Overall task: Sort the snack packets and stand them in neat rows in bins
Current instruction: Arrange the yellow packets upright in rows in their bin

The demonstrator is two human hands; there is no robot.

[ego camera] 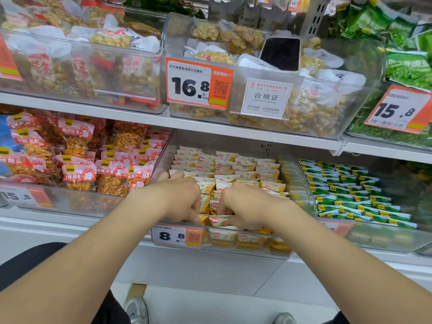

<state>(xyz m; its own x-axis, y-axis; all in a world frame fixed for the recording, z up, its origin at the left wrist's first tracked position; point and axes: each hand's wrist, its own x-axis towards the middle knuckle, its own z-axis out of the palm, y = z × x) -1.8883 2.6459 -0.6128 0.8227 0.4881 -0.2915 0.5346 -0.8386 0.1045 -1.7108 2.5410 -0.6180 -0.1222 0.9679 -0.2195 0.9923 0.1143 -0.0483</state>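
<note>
Packets (213, 204): front few slump between our hands, bin's (162, 157) 6 o'clock end.
Hands: left hand (181, 197), right hand (244, 206) both clamp them, equally near.

Clear glossy plastic bin (163, 148) holds shiny film packets (247, 168).

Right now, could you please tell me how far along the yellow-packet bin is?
Done: the back rows in the middle bin stand neatly, as do the green packets beside it. In hand: the left hand and right hand grip the front packets, which lie unevenly. Left: straightening that front, and perhaps the jumbled red packets.
</note>
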